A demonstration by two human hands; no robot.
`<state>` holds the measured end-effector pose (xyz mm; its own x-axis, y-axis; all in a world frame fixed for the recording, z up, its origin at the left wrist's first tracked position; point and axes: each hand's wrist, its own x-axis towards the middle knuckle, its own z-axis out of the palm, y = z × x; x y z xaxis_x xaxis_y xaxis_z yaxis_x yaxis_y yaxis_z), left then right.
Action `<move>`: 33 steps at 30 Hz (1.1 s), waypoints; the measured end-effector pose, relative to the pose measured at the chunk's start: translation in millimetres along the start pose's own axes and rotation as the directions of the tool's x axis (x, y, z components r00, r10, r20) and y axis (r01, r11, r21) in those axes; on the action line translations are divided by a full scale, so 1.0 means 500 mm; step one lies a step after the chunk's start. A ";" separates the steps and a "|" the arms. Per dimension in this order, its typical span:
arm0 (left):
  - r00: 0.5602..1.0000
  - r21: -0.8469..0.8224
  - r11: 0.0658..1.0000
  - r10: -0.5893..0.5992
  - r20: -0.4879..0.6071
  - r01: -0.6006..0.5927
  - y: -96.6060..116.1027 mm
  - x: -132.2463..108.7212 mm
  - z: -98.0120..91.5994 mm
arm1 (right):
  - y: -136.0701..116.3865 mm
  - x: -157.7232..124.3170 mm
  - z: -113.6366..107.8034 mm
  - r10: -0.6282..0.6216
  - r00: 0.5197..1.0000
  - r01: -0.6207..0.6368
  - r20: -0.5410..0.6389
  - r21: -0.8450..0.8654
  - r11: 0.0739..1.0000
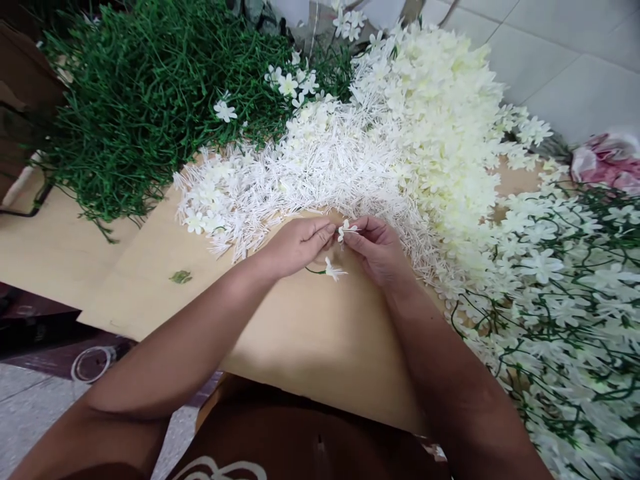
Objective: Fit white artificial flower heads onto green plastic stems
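Fingers of the right hand (377,250) pinch a white flower (346,230). Fingers of the left hand (295,245), closed, meet it while holding a green stem (314,271) with a second bloom, just above the tabletop (300,333). Beyond lie a flower heap (320,167), a stem pile (150,100) and, at right, flowered sprays (560,300).

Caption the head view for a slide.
Left hand holds a flowered green stem, right hand pinches a white flower, over a tan board beside blossom heaps.
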<state>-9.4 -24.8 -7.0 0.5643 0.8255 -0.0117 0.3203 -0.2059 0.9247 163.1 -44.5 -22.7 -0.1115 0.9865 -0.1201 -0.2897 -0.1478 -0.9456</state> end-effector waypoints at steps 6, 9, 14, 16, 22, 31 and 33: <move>0.999 -0.081 0.997 0.004 0.037 -0.001 -0.002 0.002 -0.005 | 0.000 0.003 -0.001 0.043 0.999 -0.044 0.021 0.032 0.999; 0.998 -0.110 0.994 0.003 0.060 0.004 -0.005 0.002 -0.007 | -0.002 0.003 0.000 0.057 0.997 -0.059 0.044 0.045 0.997; 0.993 -0.136 0.990 -0.010 0.118 0.026 -0.006 0.001 -0.015 | -0.008 0.001 -0.004 0.062 0.985 -0.065 0.159 0.012 0.998; 0.992 -0.138 0.990 -0.022 0.127 0.040 -0.004 0.000 -0.017 | -0.008 0.001 -0.007 0.067 0.984 -0.065 0.167 -0.017 0.998; 0.990 -0.143 0.988 -0.045 0.132 0.064 0.003 0.001 -0.016 | -0.001 0.004 -0.007 0.075 0.990 -0.067 0.118 -0.071 0.995; 0.991 -0.177 0.983 -0.031 0.130 0.054 0.000 0.003 -0.014 | -0.001 0.003 0.003 0.073 0.991 -0.072 0.111 -0.015 0.997; 0.990 -0.159 0.986 -0.023 0.141 0.046 -0.003 0.004 -0.015 | -0.003 0.004 0.003 0.099 0.990 -0.096 0.097 -0.028 0.995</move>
<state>-14.4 -18.9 -5.8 0.6583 0.7478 -0.0865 0.2206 -0.0818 0.9719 161.8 -42.6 -21.0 -0.2312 0.9556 -0.1829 -0.2513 -0.2402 -0.9376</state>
